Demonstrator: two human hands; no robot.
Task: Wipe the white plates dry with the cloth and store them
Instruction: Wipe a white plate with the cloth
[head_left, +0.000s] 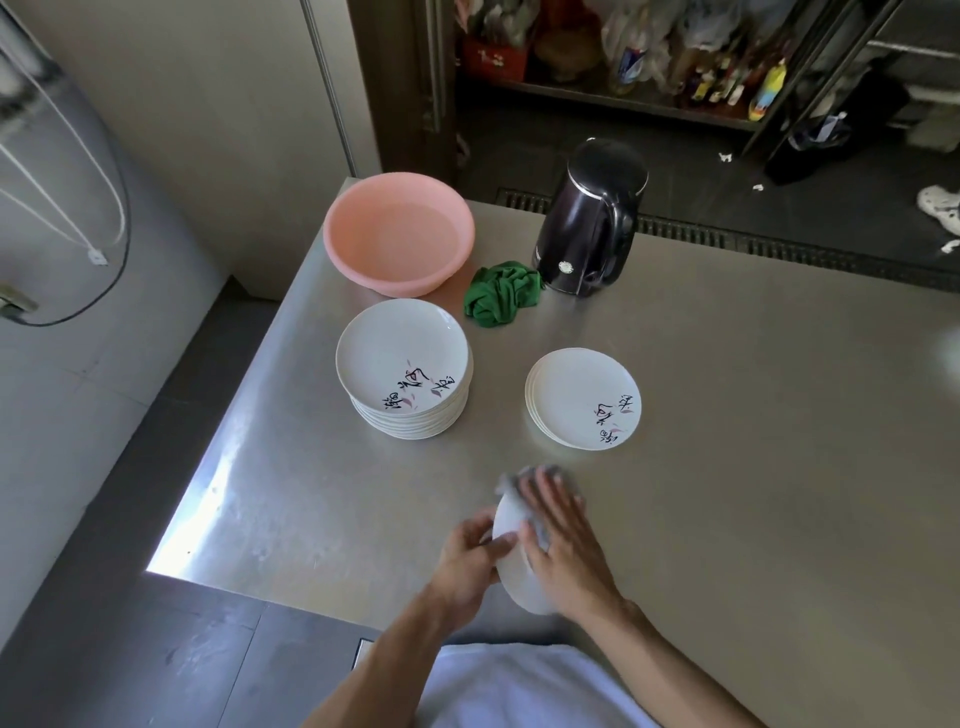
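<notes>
Near the front edge of the steel table, my left hand (470, 556) grips a white plate (514, 577) held on edge, fingers curled over its rim. My right hand (561, 540) presses a grey cloth (519, 480) flat against the plate's right face with straight fingers; the cloth peeks out above them. A tall stack of white plates (402, 379) with black writing stands at centre left. A lower stack of the same plates (584, 397) lies to its right.
A pink basin (397, 236) stands at the table's (753, 467) back left corner. A crumpled green cloth (501, 293) lies beside a dark electric kettle (592, 228). The table's left edge drops to the floor. Shelves with bottles stand behind.
</notes>
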